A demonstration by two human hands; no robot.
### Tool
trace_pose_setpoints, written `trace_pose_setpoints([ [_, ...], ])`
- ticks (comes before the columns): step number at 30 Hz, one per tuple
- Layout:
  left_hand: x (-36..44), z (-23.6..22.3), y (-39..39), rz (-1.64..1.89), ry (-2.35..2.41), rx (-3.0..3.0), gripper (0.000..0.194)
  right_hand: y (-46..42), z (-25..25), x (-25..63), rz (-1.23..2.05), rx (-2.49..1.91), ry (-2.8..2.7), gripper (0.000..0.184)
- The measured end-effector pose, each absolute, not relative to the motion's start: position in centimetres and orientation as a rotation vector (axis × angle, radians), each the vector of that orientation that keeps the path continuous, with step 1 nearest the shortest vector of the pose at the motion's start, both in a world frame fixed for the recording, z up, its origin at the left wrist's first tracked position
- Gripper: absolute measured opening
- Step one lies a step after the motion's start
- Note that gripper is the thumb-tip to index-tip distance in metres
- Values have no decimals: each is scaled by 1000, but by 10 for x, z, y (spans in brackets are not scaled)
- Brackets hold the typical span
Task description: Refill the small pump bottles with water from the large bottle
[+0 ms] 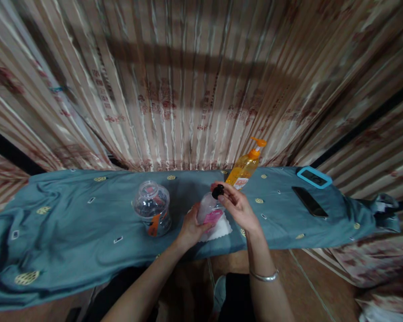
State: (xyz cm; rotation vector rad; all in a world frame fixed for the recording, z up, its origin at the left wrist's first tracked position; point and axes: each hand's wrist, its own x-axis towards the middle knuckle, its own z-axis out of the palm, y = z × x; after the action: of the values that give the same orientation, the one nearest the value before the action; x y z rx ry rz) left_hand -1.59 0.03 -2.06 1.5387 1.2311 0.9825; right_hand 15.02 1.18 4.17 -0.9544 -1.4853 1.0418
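My left hand (pixel 190 227) is wrapped round the body of a clear plastic bottle (pixel 206 206) with a pink label, which leans slightly above the table. The fingers of my right hand (pixel 238 205) pinch the bottle's black cap (pixel 218 192) at its top. Whether the cap is loose on the neck I cannot tell. Under the bottle lies a white cloth (pixel 222 231) with a wavy edge. Just behind my right hand stands an orange pump bottle (pixel 243 167) of yellow liquid. A clear plastic jar (pixel 152 208) with an orange label stands left of my left hand.
A teal patterned cloth (pixel 87 237) covers the long narrow table. On the right lie a dark phone (pixel 309 202) and a blue-framed digital clock (pixel 314 177). Striped curtains (pixel 188 89) hang close behind the table.
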Motion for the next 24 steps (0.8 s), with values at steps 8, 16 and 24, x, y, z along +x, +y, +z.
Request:
trace_pose_setpoints([
  [8,-16,-18,-3,994,1205,1532,57,11,40,148,1020,-997,-1481,35],
  [16,-16,-21,-2,996,1185,1540,55,12,37,152,1057,-975,-1480,42],
  [24,-17,-20,-2,983,1191,1544,53,7,46,155,1114,-952,-1537,42],
])
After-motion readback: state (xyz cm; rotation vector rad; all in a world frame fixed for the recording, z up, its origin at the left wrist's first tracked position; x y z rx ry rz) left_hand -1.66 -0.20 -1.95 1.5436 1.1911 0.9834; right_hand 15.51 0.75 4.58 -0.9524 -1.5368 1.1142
